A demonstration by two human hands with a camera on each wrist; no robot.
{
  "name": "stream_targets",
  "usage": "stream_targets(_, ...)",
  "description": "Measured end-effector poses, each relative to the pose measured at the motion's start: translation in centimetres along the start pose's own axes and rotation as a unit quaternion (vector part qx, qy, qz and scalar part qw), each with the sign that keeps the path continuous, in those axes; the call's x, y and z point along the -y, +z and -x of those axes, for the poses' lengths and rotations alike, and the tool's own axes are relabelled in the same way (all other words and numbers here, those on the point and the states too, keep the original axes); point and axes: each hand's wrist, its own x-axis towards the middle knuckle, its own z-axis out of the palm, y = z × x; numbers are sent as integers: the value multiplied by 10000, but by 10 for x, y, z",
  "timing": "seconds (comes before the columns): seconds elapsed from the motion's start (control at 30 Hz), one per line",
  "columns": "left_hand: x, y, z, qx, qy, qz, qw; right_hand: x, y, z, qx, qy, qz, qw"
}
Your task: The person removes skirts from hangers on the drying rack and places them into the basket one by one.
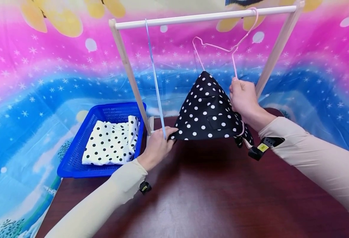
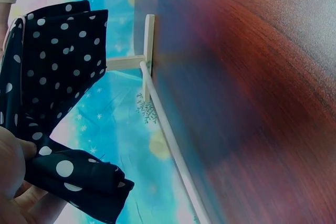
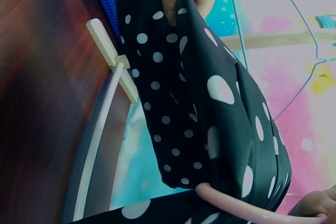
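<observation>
A pink hanger (image 1: 217, 47) hooks over the rack's top rod, tilted. Draped over it is a black garment with white polka dots (image 1: 205, 105); its exact kind cannot be told. My right hand (image 1: 244, 97) grips the hanger's right side, beside the cloth. Down at the garment's lower left corner, my left hand (image 1: 158, 145) pinches the fabric between thumb and fingers. The left wrist view has this hand (image 2: 23, 187) close up, with the bunched cloth (image 2: 79, 177) sticking out past the fingers. A blue hanger (image 1: 155, 79), seen edge-on, hangs just behind the left hand.
A wooden rack (image 1: 130, 72) with a white rod (image 1: 192, 19) stands on the dark red-brown table (image 1: 210, 195). At left, a blue basket (image 1: 73, 168) holds a folded white cloth with black dots (image 1: 109, 142). A colourful printed backdrop (image 1: 22, 82) surrounds the table.
</observation>
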Motion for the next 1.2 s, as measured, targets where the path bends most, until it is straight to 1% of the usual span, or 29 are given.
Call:
stream_targets(0.13, 0, -2, -1, 70, -25, 84, 9999, 0, -2, 1, -37, -26, 125, 9999)
stream_targets(0.37, 1, -7, -3, 216, -169, 192, 9994, -1, -5, 0, -17, -225, 505, 9985)
stream_targets(0.5, 2, -10, -4, 264, -187, 207, 9993, -1, -6, 0, 16, -301, 642, 9975)
stream_targets(0.7, 2, -13, -4, 311, -176, 60, 9993, -1, -8, 0, 80, -288, 573, 9979)
stream_targets(0.87, 4, -15, -5, 379, -181, 146, 9990, -1, -9, 1, 133, -203, 565, 9981)
stream_targets(0.93, 6, -17, -5, 367, -141, 192, 9990, 0, -10, 1, 149, -187, 626, 9978)
stream_targets(1.03, 8, -18, -4, 320, -105, 137, 9993, 1, -12, 1, 183, -162, 676, 9974)
stream_targets(1.2, 10, -17, 0, 181, -14, -143, 9997, 2, -13, 0, 243, -78, 591, 9979)
